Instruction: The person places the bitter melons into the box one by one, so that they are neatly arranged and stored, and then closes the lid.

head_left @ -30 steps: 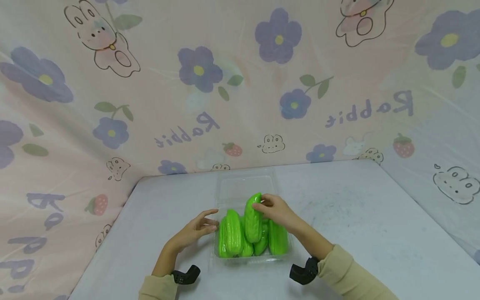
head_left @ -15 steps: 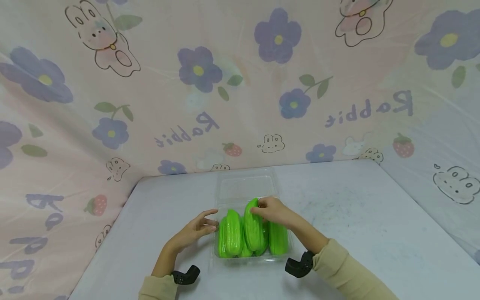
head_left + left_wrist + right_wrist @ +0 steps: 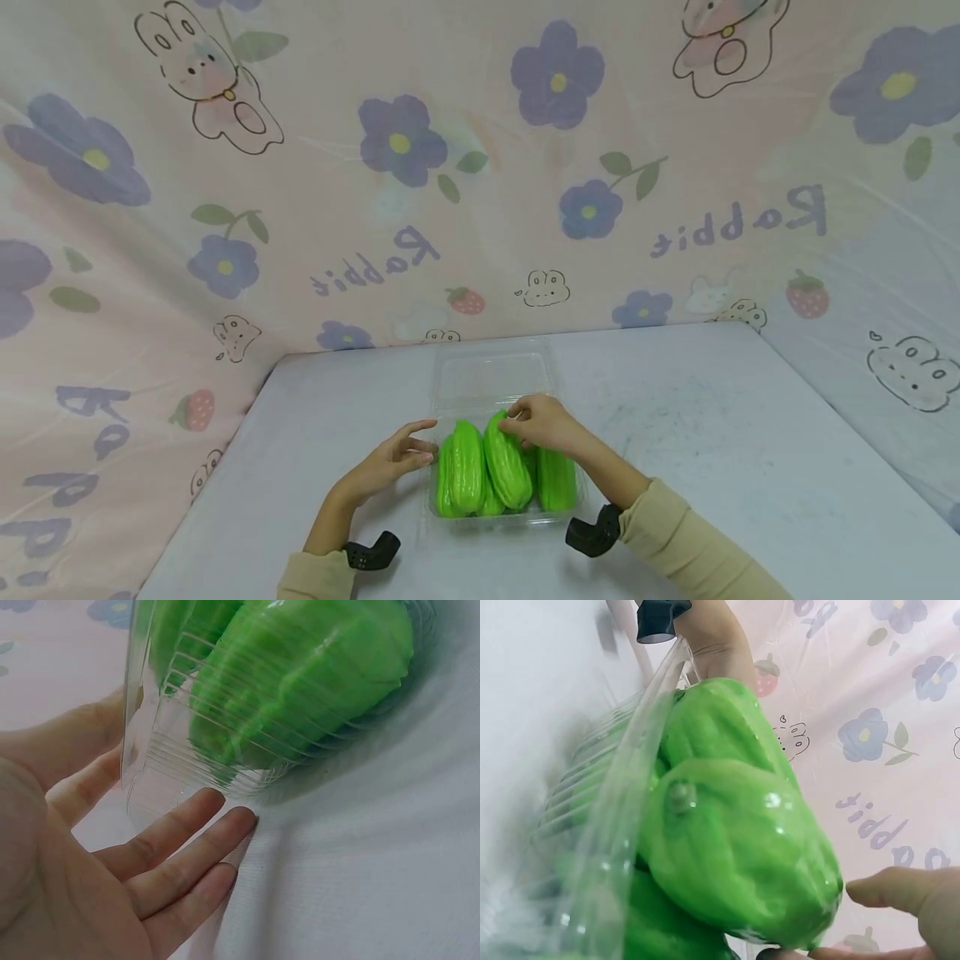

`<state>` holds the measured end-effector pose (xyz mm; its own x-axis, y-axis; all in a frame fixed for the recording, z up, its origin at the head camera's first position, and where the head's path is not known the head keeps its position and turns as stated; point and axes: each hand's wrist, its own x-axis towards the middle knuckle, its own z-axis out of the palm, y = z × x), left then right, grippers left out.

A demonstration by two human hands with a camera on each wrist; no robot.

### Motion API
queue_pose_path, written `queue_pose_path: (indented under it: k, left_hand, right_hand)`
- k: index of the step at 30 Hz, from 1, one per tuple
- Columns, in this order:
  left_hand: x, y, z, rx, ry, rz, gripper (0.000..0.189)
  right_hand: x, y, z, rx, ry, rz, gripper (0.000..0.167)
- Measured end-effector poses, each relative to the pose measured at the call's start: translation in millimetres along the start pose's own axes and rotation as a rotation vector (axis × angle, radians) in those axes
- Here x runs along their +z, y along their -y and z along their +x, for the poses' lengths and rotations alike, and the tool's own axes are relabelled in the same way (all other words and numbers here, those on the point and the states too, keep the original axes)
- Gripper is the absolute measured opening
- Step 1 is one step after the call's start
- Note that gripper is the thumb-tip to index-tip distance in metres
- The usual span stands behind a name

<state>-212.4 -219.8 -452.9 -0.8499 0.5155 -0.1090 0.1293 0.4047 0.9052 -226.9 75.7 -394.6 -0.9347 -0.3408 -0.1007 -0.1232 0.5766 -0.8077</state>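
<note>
My right hand [image 3: 546,423] pinches the far, tapered end of a green bitter melon [image 3: 508,468], which leans on others in a clear plastic box [image 3: 517,519]. In the right wrist view, this melon's [image 3: 735,847] rounded end faces the camera, with the thumb of my right hand [image 3: 930,907] at its other end. Several more bitter melons [image 3: 468,467] lie side by side in the box. My left hand [image 3: 386,462] is beside the box's left wall, fingers spread and holding nothing. In the left wrist view, its fingertips [image 3: 204,799] are close to the ribbed wall; contact is unclear.
The box's clear lid [image 3: 491,379] lies folded back behind it on the white table [image 3: 675,433]. A fabric backdrop [image 3: 480,192] with rabbits and flowers stands behind and at the sides. Each wrist carries a black camera mount [image 3: 372,552].
My right hand has lowered the bitter melon into the box and drawn slightly nearer. The melon's near end has swung down and to the right. The left hand stays still.
</note>
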Motion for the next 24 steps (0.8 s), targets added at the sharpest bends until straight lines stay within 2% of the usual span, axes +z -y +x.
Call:
queue_pose_path:
  k: [12, 19, 24]
  left_hand:
    - [1.3, -3.6, 4.1, -0.039, -0.025, -0.005, 0.062]
    - [2.2, -5.5, 6.2, -0.052, -0.034, -0.013, 0.062]
    - [2.5, -7.5, 7.0, -0.055, -0.033, -0.009, 0.063]
  right_hand:
    - [-22, 1, 3.4, -0.065, -0.019, 0.093, 0.034]
    - [-37, -11, 14.9, -0.166, -0.077, -0.021, 0.030]
    - [-45, -17, 21.2, -0.191, -0.040, -0.099, 0.027]
